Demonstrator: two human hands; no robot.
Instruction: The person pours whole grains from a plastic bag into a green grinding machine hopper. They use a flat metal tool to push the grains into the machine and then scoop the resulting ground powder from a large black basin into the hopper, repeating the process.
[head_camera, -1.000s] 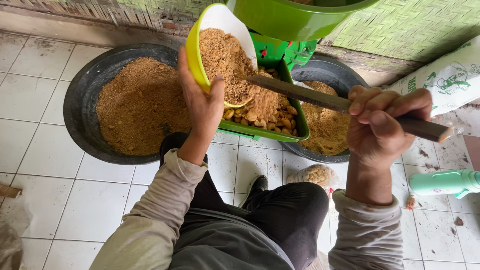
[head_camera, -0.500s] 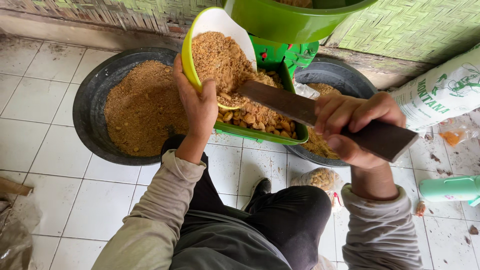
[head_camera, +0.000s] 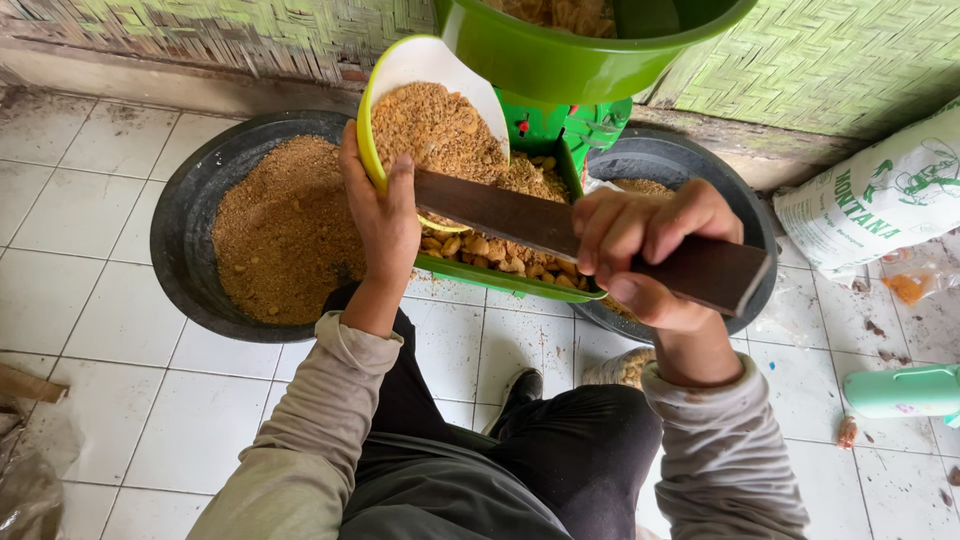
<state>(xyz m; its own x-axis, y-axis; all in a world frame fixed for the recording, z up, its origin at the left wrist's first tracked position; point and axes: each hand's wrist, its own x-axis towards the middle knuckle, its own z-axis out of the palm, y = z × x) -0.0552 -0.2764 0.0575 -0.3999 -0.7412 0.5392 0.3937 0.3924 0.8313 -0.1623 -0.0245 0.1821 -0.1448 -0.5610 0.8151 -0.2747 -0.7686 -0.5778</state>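
Note:
My left hand (head_camera: 382, 215) grips a yellow-green bowl (head_camera: 425, 70) tilted on its side, heaped with brown ground meal. It rests against the green tray (head_camera: 500, 278) of a green grinding machine (head_camera: 585, 60); the tray holds meal and whole peanuts. My right hand (head_camera: 645, 250) is closed around a flat dark wooden stick (head_camera: 520, 218) that lies across the tray, its tip at the bowl's mouth.
A black basin (head_camera: 180, 250) full of brown meal sits on the white tiled floor at left. A second black basin (head_camera: 680, 160) stands behind my right hand. A printed white sack (head_camera: 880, 205) and a mint-green bottle (head_camera: 900, 392) lie at right. A woven green wall runs behind.
The view has come closer. My right hand has drawn the stick in over the tray, toward the bowl's mouth. The bowl stays tilted against the tray.

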